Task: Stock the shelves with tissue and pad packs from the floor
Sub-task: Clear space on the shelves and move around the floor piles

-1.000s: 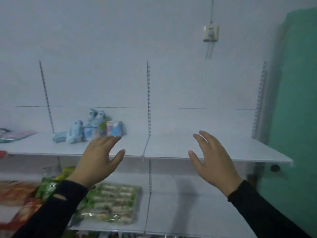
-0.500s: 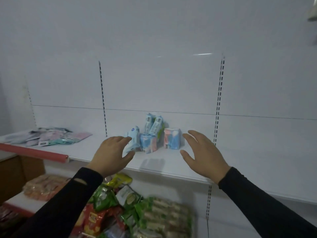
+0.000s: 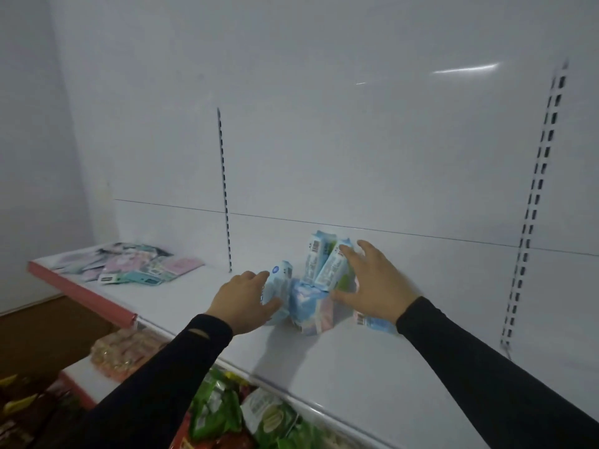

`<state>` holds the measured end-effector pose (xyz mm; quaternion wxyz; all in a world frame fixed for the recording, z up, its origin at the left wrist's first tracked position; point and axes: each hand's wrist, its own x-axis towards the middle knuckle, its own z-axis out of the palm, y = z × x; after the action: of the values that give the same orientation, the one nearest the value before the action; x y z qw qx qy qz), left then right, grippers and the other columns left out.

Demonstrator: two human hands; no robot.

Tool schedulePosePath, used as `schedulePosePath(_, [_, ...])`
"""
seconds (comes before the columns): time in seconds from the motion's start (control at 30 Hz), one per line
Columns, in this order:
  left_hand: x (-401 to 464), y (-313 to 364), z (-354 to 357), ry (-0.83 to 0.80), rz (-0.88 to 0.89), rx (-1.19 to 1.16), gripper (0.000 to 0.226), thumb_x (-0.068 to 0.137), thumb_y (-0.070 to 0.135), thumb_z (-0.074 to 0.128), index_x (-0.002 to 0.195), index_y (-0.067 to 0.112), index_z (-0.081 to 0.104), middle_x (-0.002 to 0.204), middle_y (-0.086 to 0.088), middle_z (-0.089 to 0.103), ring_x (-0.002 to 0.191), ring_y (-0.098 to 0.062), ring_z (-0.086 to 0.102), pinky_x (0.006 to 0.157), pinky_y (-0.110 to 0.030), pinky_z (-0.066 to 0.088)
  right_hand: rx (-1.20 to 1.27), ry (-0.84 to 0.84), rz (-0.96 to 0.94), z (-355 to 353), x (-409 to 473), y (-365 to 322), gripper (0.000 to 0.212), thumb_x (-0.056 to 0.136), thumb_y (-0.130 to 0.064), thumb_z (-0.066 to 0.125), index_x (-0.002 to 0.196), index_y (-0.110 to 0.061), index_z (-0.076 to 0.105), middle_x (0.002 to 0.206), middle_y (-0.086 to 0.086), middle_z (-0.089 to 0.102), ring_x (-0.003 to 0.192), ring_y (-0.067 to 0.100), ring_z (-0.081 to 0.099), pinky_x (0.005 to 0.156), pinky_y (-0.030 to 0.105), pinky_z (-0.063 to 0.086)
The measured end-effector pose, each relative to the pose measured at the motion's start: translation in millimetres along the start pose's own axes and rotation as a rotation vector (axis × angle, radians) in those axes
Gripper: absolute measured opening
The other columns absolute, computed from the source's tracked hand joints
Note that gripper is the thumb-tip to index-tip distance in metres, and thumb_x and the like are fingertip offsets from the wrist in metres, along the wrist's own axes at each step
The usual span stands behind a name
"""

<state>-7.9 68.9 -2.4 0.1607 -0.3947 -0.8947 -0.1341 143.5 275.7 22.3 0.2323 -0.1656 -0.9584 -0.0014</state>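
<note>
While both arms reach forward, left hand (image 3: 242,301) and right hand (image 3: 376,283) flank tissue packs (image 3: 311,286).

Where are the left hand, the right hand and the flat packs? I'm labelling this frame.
left hand (image 3: 241,301), head view, back of hand.
right hand (image 3: 376,286), head view, back of hand.
flat packs (image 3: 139,265), head view, middle of pile.

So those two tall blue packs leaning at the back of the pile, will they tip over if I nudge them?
Probably. The tall blue packs stand on narrow ends and lean together, so a nudge likely topples them. They look like soft wrapped tissue, so probably light and squashy. The right hand already rests against one, and the left hand against the pack beside them.
</note>
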Motion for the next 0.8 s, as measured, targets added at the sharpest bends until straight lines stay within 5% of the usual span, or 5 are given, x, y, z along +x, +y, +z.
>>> schedulePosePath(0.13, [27.6,-6.0,20.5,-0.118,-0.131,-0.008,0.073,0.084,0.069,0.042,0.14,0.023,0.029,0.125,-0.012,0.051,0.113,-0.031,0.051,0.092,-0.037,0.042,0.014,-0.111,0.001,26.5,32.7,8.9,0.119,0.063,-0.082,0.058,0.151,-0.031,-0.003,0.158,0.015,-0.004,0.146,0.031,0.003,0.119,0.044,0.013])
schedulePosePath(0.3, [51.5,-4.1,40.9,-0.232,-0.18,-0.212,0.082,0.084,0.071,0.042,0.145,0.024,0.014,0.114,-0.012,0.063,0.096,-0.028,0.062,0.082,-0.035,0.047,0.175,-0.075,0.027,43.0,56.7,12.0,0.122,0.053,-0.079,0.068,0.149,-0.034,0.007,0.148,0.007,0.024,0.133,0.025,0.03,0.11,0.043,0.033])
schedulePosePath(0.5, [47.6,-11.7,31.5,-0.129,-0.124,-0.304,0.069,0.087,0.044,0.054,0.145,0.032,0.019,0.117,-0.014,0.045,0.097,-0.034,0.057,0.085,-0.035,0.047,0.181,0.078,0.004,27.7,45.6,6.0,0.104,0.06,-0.067,0.075,0.145,-0.033,0.024,0.135,0.001,0.034,0.117,0.019,0.045,0.096,0.03,0.042])
schedulePosePath(0.8, [-1.5,-16.6,-18.0,0.171,0.196,-0.356,0.07,0.082,0.039,0.061,0.142,0.03,0.028,0.118,-0.009,0.043,0.099,-0.032,0.052,0.088,-0.04,0.047,0.005,0.3,0.16,-42.8,-40.9,-28.9,0.113,0.058,-0.062,0.078,0.146,-0.019,0.019,0.135,0.005,0.041,0.121,0.023,0.044,0.102,0.038,0.039])
